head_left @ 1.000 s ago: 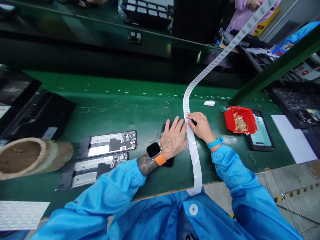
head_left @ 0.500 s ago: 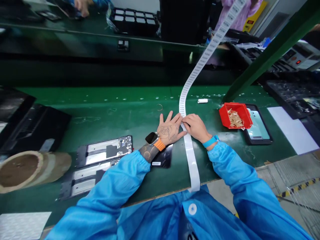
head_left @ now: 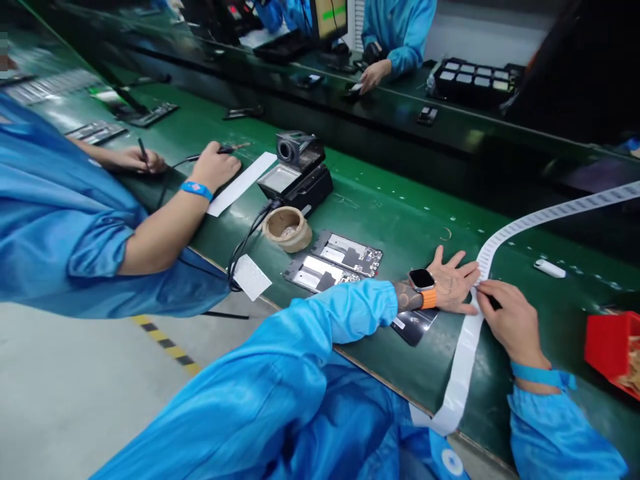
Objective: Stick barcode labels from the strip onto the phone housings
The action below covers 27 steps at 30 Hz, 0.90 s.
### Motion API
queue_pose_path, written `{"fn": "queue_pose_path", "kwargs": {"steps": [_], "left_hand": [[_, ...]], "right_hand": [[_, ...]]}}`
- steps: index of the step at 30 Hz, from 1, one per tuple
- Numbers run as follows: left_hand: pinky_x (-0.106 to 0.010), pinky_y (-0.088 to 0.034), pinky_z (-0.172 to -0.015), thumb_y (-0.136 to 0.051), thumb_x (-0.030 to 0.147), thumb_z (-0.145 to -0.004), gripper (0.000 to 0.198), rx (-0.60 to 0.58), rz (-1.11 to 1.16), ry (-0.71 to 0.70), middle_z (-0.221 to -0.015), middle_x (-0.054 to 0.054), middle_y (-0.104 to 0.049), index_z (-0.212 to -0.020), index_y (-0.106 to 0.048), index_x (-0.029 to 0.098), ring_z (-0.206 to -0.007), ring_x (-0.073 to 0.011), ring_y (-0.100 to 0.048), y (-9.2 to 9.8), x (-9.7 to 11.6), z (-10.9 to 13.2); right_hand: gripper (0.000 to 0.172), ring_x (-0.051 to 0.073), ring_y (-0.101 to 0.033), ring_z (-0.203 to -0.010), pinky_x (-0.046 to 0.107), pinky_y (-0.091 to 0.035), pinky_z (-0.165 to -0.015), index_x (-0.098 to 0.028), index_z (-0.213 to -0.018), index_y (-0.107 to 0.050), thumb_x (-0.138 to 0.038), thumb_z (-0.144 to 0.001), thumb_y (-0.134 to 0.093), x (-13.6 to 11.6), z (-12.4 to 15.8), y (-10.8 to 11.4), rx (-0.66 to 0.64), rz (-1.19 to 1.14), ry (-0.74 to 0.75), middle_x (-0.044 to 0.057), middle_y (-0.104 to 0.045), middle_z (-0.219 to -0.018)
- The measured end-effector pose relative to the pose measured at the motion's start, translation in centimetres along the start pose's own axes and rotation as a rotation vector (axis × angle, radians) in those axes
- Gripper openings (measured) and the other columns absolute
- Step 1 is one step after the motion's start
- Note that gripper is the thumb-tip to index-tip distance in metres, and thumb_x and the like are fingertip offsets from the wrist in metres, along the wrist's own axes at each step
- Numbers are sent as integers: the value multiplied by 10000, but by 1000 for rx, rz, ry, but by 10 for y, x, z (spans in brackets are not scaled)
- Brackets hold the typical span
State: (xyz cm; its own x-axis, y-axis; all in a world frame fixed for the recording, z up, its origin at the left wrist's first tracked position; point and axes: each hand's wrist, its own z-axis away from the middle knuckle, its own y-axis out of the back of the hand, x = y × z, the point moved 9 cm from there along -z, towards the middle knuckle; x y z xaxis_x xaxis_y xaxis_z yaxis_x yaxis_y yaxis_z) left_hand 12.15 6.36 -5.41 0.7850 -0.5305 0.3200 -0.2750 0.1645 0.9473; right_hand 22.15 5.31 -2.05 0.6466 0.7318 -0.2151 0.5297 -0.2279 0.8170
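Observation:
My left hand (head_left: pixel 450 283) lies flat on the green bench with its fingers spread, the fingertips reaching the edge of a long strip of printed labels (head_left: pixel 520 230). On the other side of the strip, my right hand (head_left: pixel 510 313) is pinched at the strip's edge, close to the left fingertips. The strip's blank lower end (head_left: pixel 463 373) hangs over the bench's front edge. Partly under my left wrist is a dark, glossy panel (head_left: pixel 417 327) with a small white label. Two opened phone bodies (head_left: pixel 345 253) with bare circuit boards lie left of my left hand.
A round tan pot (head_left: pixel 287 230) and a black soldering-tool stand (head_left: pixel 300 173) are farther left. A co-worker's hand (head_left: pixel 215 167) is beyond them. A red bin (head_left: pixel 607 347) stands at the right, with a white cylinder (head_left: pixel 550 269) nearer. Another co-worker's hand (head_left: pixel 375 75) shows across the bench.
The view has swung to the left, bringing the co-worker at the left into sight. My hands keep about the same place at the label strip.

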Motion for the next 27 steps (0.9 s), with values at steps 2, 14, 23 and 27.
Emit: {"fn": "queue_pose_path", "kwargs": {"steps": [2,14,23,27], "left_hand": [[-839,-88,-1092,-510,683,-858,918,6,1,-2,-1665,-164,-279,-1560,-386,104,-1519,-473,-173,-1,2,1],[-566,-284,-1183,-472,520,-993,617,177,-44,-16,-1455,-198,-536,-1469,-473,127,-1392,-345,-463,126,-53,105],[-634,-263,-1175,-491,772,-872,1042,-40,-153,490,-1617,-340,-228,-1569,-274,28,-1520,-462,-210,63,-132,330],[-550,-311,-1168,-566,748,-834,1053,47,-76,592,-1468,-299,-442,-1547,-330,10,-1376,-406,-414,60,-123,333]], "right_hand": [[164,250,-714,-907,402,-571,-841,-204,-882,-711,-279,-934,-575,1,1,0,-10,-1,-36,89,-776,-945],[243,277,-697,-758,414,-530,-753,-197,-903,-691,-406,-841,-584,39,19,24,119,-143,-601,91,-733,-817],[183,354,-717,-859,536,-549,-803,-292,-939,-680,-427,-844,-601,47,31,14,97,-226,-742,119,-740,-897],[124,358,-713,-769,556,-540,-736,-339,-873,-697,-445,-810,-698,55,34,15,222,-341,-765,151,-721,-825]]}}
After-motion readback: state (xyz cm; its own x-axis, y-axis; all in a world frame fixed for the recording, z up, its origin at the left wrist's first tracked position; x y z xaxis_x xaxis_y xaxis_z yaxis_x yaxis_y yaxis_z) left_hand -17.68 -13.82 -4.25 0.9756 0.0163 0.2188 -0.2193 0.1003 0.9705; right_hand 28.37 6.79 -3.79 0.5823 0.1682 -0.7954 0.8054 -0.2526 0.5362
